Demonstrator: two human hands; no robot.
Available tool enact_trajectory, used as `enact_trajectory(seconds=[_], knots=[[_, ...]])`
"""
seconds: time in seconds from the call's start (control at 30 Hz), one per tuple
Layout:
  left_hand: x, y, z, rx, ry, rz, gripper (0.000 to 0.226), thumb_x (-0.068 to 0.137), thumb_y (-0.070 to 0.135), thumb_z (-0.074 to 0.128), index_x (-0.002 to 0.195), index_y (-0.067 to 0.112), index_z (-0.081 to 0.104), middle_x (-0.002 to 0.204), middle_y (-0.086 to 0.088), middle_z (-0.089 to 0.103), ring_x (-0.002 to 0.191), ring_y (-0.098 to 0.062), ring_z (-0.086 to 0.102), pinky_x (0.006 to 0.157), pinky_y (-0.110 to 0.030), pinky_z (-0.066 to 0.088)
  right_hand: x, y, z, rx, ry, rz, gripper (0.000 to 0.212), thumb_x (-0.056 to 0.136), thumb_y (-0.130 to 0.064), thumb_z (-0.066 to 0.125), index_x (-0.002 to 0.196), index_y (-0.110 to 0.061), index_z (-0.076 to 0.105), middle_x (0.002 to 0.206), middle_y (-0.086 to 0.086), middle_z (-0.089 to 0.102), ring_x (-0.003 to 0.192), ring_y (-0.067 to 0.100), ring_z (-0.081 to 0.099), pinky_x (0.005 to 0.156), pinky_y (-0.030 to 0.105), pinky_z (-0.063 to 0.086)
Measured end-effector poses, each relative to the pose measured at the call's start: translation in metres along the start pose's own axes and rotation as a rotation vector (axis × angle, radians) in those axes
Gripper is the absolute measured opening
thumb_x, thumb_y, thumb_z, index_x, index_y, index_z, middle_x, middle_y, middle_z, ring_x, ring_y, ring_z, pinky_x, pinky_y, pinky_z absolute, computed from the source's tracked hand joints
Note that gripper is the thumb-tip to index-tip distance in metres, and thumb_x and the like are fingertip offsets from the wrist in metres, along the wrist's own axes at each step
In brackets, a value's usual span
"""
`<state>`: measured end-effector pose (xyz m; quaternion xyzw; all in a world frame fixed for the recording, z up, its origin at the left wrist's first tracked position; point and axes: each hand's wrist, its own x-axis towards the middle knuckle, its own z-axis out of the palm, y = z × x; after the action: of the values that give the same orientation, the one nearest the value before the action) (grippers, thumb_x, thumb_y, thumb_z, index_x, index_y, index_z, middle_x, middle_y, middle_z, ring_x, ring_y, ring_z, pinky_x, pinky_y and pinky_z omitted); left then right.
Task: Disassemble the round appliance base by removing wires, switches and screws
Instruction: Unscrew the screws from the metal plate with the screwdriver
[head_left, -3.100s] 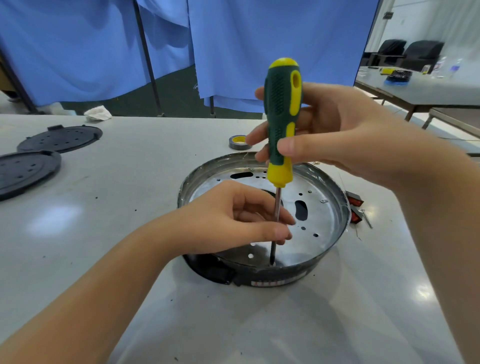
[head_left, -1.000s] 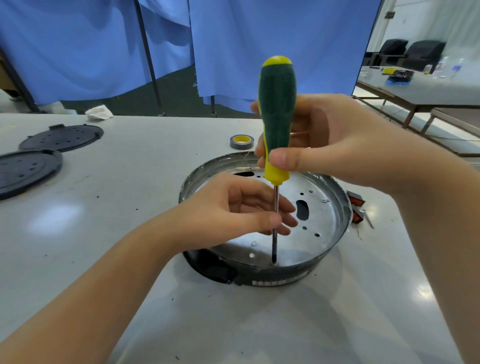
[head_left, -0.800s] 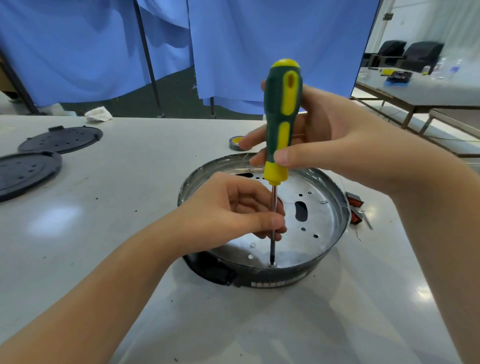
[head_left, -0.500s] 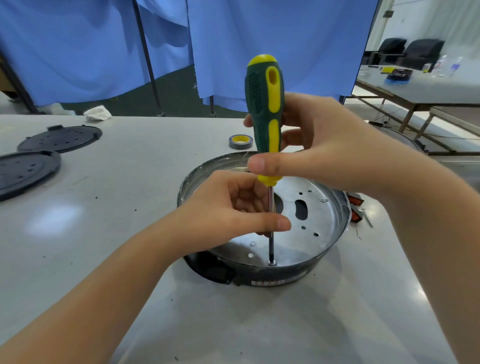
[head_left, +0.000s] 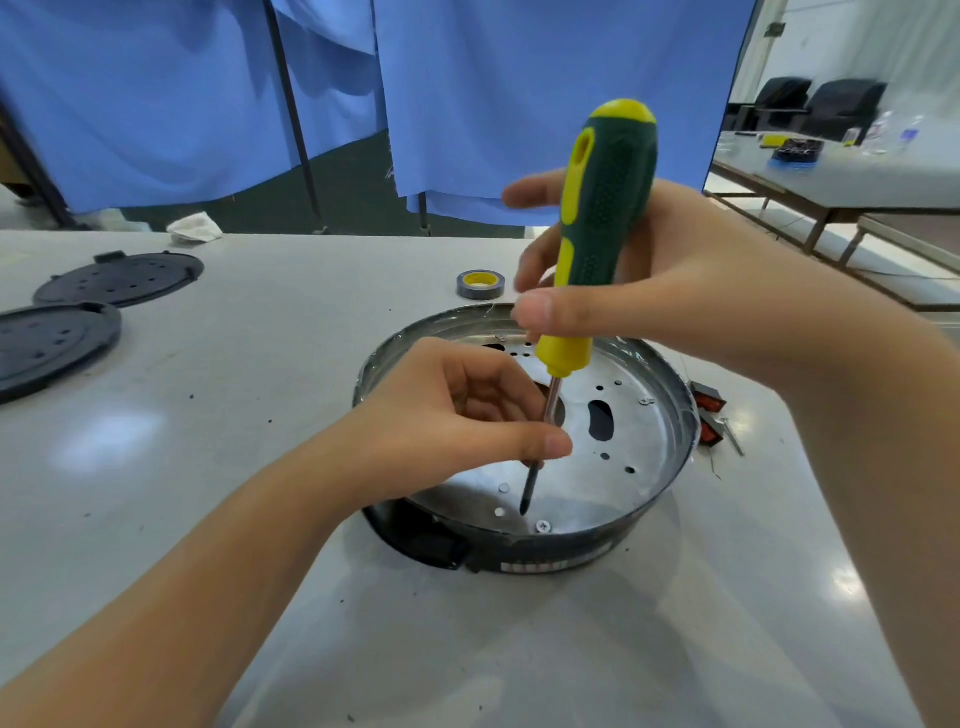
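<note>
The round appliance base (head_left: 644, 499) is set on the grey bench (head_left: 260, 415), its perforated metal plate facing up within a dark rim. A silver screw (head_left: 543, 526) is seen on the plate near the front wall. A green-and-yellow screwdriver (head_left: 597, 249) is held tilted, its tip just above the plate and just beside the screw, not on it. The handle is gripped by the right hand (head_left: 675, 291), thumb and fingers curled round it. The shaft is pinched by the left hand (head_left: 457, 431) between thumb and fingers. A roll of tape (head_left: 480, 284) is placed beyond the base, red switches (head_left: 709, 415) just to its right, and two black discs (head_left: 78, 312) well apart at the left.
</note>
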<state>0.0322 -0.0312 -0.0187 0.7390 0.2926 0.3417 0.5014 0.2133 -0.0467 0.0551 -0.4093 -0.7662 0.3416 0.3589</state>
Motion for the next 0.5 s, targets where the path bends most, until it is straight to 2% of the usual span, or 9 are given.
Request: enact_trajectory(seconds=[0.1, 0.2, 0.27, 0.37, 0.43, 0.5], knots=[[0.0004, -0.0013, -0.0005, 0.0, 0.012, 0.009, 0.013, 0.058, 0.026, 0.082, 0.067, 0.029, 0.073, 0.069, 0.004, 0.073, 0.068, -0.016, 0.072, 0.068, -0.019, 0.054, 0.0012, -0.0031, 0.0023, -0.058, 0.036, 0.002, 0.054, 0.06, -0.044, 0.075, 0.109, -0.026, 0.061, 0.073, -0.027, 0.064, 0.074, -0.001, 0.068, 0.068, 0.012, 0.05], [0.0006, -0.002, -0.0002, -0.001, 0.025, 0.003, 0.014, 0.062, 0.024, 0.084, 0.071, 0.025, 0.074, 0.072, 0.001, 0.074, 0.068, -0.018, 0.072, 0.068, -0.021, 0.055, 0.0019, -0.0033, 0.0025, -0.065, 0.063, -0.002, 0.056, 0.06, -0.043, 0.075, 0.111, -0.023, 0.061, 0.069, -0.031, 0.062, 0.071, -0.003, 0.066, 0.064, 0.009, 0.048], [0.0005, -0.0017, -0.0002, 0.0, 0.036, -0.006, 0.011, 0.068, 0.02, 0.08, 0.077, 0.023, 0.075, 0.077, -0.001, 0.075, 0.071, -0.02, 0.073, 0.069, -0.025, 0.057, 0.0025, -0.0014, 0.0017, -0.048, 0.096, 0.0, 0.06, 0.059, -0.043, 0.076, 0.113, -0.023, 0.06, 0.079, -0.024, 0.066, 0.076, 0.003, 0.069, 0.066, 0.014, 0.053], [-0.0001, -0.0016, -0.0009, -0.007, 0.032, -0.012, 0.01, 0.079, 0.014, 0.072, 0.083, 0.022, 0.075, 0.075, -0.001, 0.074, 0.072, -0.021, 0.074, 0.065, -0.027, 0.058, 0.0041, 0.0012, 0.0, -0.064, 0.112, 0.023, 0.055, 0.061, -0.048, 0.073, 0.109, -0.024, 0.061, 0.1, -0.004, 0.069, 0.084, 0.016, 0.072, 0.072, 0.026, 0.059], [0.0006, -0.0031, -0.002, -0.028, 0.081, -0.028, 0.015, 0.085, 0.007, 0.067, 0.082, 0.019, 0.074, 0.073, -0.003, 0.074, 0.07, -0.022, 0.074, 0.061, -0.026, 0.058, 0.0044, 0.0032, -0.0025, -0.183, 0.087, 0.093, 0.052, 0.061, -0.058, 0.07, 0.103, -0.029, 0.062, 0.097, -0.002, 0.07, 0.081, 0.014, 0.072, 0.076, 0.033, 0.06], [0.0027, -0.0049, -0.003, -0.065, 0.173, -0.048, 0.014, 0.087, 0.006, 0.064, 0.081, 0.016, 0.074, 0.07, -0.005, 0.073, 0.066, -0.023, 0.073, 0.057, -0.028, 0.058, 0.0032, 0.0051, -0.0062, -0.42, 0.014, 0.209, 0.049, 0.059, -0.068, 0.066, 0.094, -0.032, 0.066, 0.088, -0.011, 0.071, 0.075, 0.006, 0.07, 0.076, 0.033, 0.058]])
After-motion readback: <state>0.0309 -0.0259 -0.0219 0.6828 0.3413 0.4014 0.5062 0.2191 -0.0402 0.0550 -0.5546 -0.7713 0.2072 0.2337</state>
